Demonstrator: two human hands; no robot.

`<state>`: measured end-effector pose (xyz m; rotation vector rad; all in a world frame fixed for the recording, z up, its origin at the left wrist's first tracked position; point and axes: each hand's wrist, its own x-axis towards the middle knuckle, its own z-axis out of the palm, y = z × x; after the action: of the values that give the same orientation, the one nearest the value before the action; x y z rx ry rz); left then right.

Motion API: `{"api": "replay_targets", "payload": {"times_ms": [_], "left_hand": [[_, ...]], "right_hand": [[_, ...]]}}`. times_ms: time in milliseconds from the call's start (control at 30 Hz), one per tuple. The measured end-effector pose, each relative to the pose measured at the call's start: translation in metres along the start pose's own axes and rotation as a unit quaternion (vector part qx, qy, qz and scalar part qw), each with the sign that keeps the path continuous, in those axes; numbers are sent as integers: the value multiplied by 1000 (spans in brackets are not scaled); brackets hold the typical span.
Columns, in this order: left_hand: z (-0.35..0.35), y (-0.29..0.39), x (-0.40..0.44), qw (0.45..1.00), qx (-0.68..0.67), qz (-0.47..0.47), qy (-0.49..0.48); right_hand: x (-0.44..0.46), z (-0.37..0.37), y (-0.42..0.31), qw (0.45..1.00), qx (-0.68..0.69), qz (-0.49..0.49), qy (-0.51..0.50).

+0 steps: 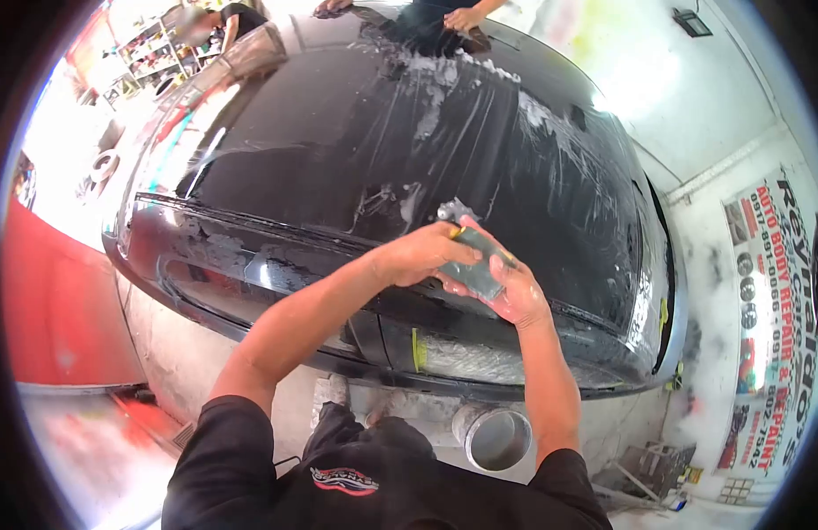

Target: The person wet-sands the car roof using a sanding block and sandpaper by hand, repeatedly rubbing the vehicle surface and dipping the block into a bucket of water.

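Both my hands grip a flat grey piece that looks like wet sandpaper (473,272), with a bit of yellow at its upper edge. My left hand (427,254) has its fingers closed on the upper left side. On the lower right side my right hand (520,290) pinches it, with whitish wet residue on the fingers. The sheet is up above the near edge of a black car roof (338,168). Grey-white suds (453,210) show just beyond my fingers, and streaks of the same run across the roof.
A bucket (466,433) of greyish liquid stands below the car's near side. Yellow tape (419,351) edges a covered window. Across the roof another person's hand (465,18) rests on the surface; a second person (237,22) bends at far left. A printed banner (762,327) hangs right.
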<state>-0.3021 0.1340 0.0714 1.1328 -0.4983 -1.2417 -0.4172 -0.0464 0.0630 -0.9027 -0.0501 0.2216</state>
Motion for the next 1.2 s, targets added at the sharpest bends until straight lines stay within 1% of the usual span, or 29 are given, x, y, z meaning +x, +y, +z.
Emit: {"api": "replay_targets", "payload": {"times_ms": [33, 67, 100, 133, 167, 200, 233, 267, 300, 333, 367, 400, 467, 533, 567, 633, 733, 867, 933, 1000, 1033, 1067, 1100, 1133, 1167, 1200], "left_hand": [[-2, 3, 3, 1000, 5, 2, 19], [-2, 6, 6, 999, 0, 45, 10], [-7, 10, 9, 997, 5, 67, 27], [-14, 16, 14, 995, 9, 89, 43], [-23, 22, 17, 973, 142, 132, 124], [-35, 27, 19, 925, 271, 174, 200], [-45, 28, 21, 848, 375, 252, 275], [-62, 34, 20, 770, 501, 260, 298], [-86, 28, 26, 684, 559, 344, 318], [-112, 25, 35, 635, 603, 357, 326], [-128, 32, 35, 627, 617, 352, 318], [-142, 36, 35, 621, 631, 347, 310], [-169, 40, 42, 570, 671, 316, 352], [-186, 39, 50, 574, 665, 299, 371], [-187, 41, 51, 580, 663, 290, 374], [-184, 45, 51, 587, 668, 258, 377], [-174, 48, 45, 583, 675, 248, 379], [-173, 50, 43, 599, 663, 246, 376], [-172, 52, 42, 599, 665, 246, 371], [-172, 53, 42, 593, 674, 245, 367], [-172, 52, 43, 593, 673, 247, 368], [-172, 52, 44, 592, 675, 241, 368], [-172, 52, 45, 590, 678, 235, 369], [-172, 51, 47, 589, 681, 230, 370], [-173, 49, 48, 591, 682, 224, 368], [-177, 45, 51, 589, 681, 227, 370]], "right_hand": [[0, 5, -1, 999, 29, -5, 24], [1, 6, -2, 997, 58, -10, 48], [4, -1, -5, 995, 52, -7, 83], [7, 1, -10, 989, 43, -23, 142], [10, 1, -20, 984, 34, -51, 167], [16, -1, -30, 978, 24, -79, 191], [25, -4, -37, 960, -54, -126, 243], [33, -7, -44, 932, -132, -171, 292], [40, -5, -48, 881, -326, -156, 306], [50, 1, -51, 795, -506, -131, 307], [57, 5, -50, 678, -666, -98, 296], [65, -1, -36, 578, -772, -117, 235], [59, -3, -3, 447, -882, -63, 138], [39, 5, 25, 460, -880, -65, 97], [28, 9, 32, 489, -866, -62, 85], [22, 13, 39, 490, -866, -41, 88], [45, 5, 24, 507, -855, -17, 106], [114, -43, -14, 511, -846, -34, 152], [159, -78, -38, 500, -847, -34, 179], [208, -120, -66, 498, -843, -48, 199], [233, -141, -80, 510, -832, -51, 211], [259, -168, -97, 505, -835, -53, 213], [285, -194, -113, 519, -825, -62, 216], [309, -209, -124, 495, -834, -54, 237], [336, -229, -137, 467, -849, -66, 239], [353, -225, -147, 467, -846, -76, 247]]}}
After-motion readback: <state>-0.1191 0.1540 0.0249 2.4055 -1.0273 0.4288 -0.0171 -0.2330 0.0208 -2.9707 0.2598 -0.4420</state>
